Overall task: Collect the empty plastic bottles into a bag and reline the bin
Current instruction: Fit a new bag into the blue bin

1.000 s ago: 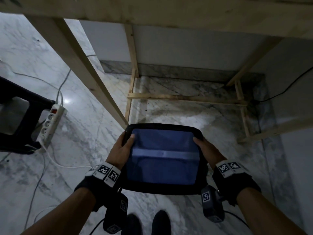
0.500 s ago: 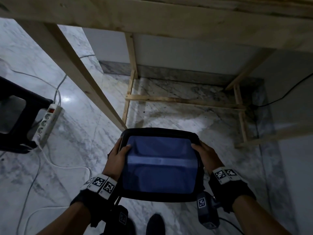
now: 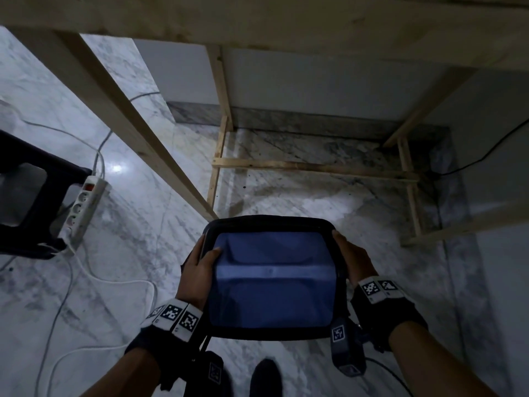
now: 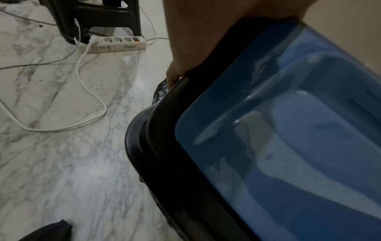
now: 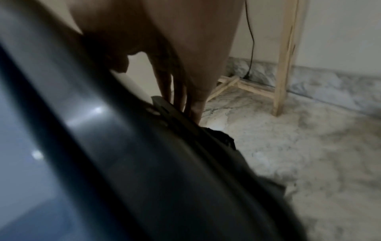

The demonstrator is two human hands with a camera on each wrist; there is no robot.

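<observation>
I hold a bin [image 3: 269,220] with a black rim and a blue swing lid [image 3: 272,282] above the marble floor, just in front of my feet. My left hand [image 3: 200,265] grips its left rim, thumb lying on the lid. My right hand [image 3: 350,259] grips the right rim, fingers reaching down the outside. In the left wrist view, the left hand [image 4: 195,40] wraps the black rim [image 4: 164,146], and a bit of black bag [image 4: 160,88] shows beneath it. Blurred in the right wrist view, my right fingers [image 5: 177,91] lie along the bin [image 5: 144,163] above a black bag edge [image 5: 222,138]. No bottles are in view.
A wooden table frame [image 3: 160,156] stands right ahead, with a low crossbar [image 3: 315,167] and legs near the wall. At the left sit a black stool [image 3: 37,202] and a white power strip [image 3: 84,204] with cables across the floor. A black cord [image 3: 486,150] runs at the right.
The bin and both hands have come slightly nearer to me and lower in view. My left thumb has slid a little further onto the lid.
</observation>
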